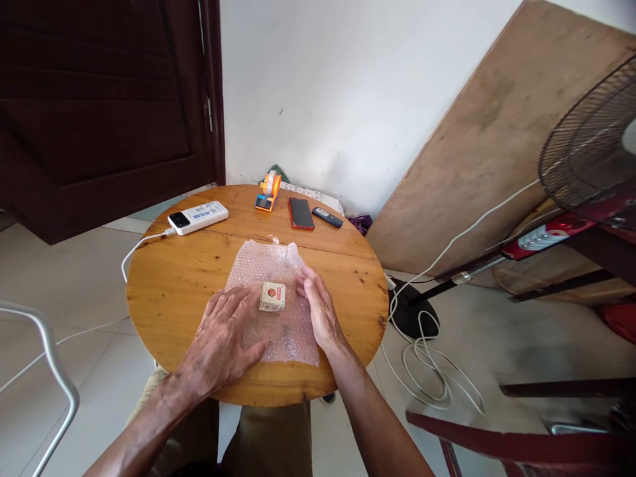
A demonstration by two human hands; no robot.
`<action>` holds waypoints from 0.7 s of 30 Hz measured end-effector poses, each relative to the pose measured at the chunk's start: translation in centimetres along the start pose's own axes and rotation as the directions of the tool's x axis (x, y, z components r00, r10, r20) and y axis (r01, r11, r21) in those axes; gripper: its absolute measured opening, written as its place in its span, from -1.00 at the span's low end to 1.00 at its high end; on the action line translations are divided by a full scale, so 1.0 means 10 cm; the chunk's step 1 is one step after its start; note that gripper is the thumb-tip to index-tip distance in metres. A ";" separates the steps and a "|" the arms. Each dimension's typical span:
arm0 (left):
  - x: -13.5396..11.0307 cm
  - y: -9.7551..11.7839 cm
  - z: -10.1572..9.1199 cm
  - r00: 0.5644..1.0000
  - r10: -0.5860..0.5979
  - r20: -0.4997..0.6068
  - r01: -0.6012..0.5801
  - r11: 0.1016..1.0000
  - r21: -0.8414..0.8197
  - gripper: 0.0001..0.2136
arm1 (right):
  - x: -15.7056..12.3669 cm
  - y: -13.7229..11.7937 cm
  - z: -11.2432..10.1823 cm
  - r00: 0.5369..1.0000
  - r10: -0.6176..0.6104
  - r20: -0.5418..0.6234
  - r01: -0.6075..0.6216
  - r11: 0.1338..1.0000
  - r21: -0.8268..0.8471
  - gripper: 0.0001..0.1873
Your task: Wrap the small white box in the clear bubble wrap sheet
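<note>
A sheet of bubble wrap (pixel 271 265) lies flat on a round wooden table (pixel 173 278). A small white and tan box with a red round mark (pixel 272 297) sits on the sheet near its middle. My left hand (pixel 223 341) rests flat on the sheet's left part, fingers stretched out, fingertips close to the box. My right hand (pixel 320 308) lies on the sheet's right side with fingers straight, its fingertips by the sheet's edge just right of the box. Neither hand holds the box.
At the table's far side lie a white power bank (pixel 197 216) with a white cable (pixel 134 252), an orange tape dispenser (pixel 269 191), a red-edged phone (pixel 301 213) and a small dark device (pixel 327 217). A fan (pixel 586 146), a leaning board (pixel 491 139) and floor cables (pixel 427 358) are to the right.
</note>
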State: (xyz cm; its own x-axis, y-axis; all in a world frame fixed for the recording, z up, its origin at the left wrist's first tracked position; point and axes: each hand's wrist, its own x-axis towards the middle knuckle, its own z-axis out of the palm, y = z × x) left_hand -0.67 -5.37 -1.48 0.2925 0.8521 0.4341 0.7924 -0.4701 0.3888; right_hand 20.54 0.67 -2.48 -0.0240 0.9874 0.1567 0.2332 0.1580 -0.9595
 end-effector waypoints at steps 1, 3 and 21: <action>-0.04 0.02 -0.04 0.999 0.035 0.012 -0.035 0.999 0.010 -0.35 | 0.01 0.03 0.00 1.000 0.019 -0.020 -0.019 1.000 0.020 -0.41; -0.12 0.06 -0.10 0.993 0.101 0.058 -0.103 0.994 0.036 -0.40 | 0.03 0.08 0.00 0.997 0.056 -0.049 -0.052 0.996 0.075 -0.38; 0.08 0.04 -0.07 0.994 0.087 -0.069 -0.088 0.996 -0.015 -0.84 | 0.03 -0.03 -0.04 0.998 0.070 -0.007 -0.065 0.958 0.278 -0.43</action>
State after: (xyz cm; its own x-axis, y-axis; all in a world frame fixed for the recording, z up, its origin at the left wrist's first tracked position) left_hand -0.51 -5.04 -0.42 0.3228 0.7902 0.5209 0.7553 -0.5468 0.3614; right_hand 20.83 0.86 -2.03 -0.0013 0.9958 0.0912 -0.0454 0.0910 -0.9948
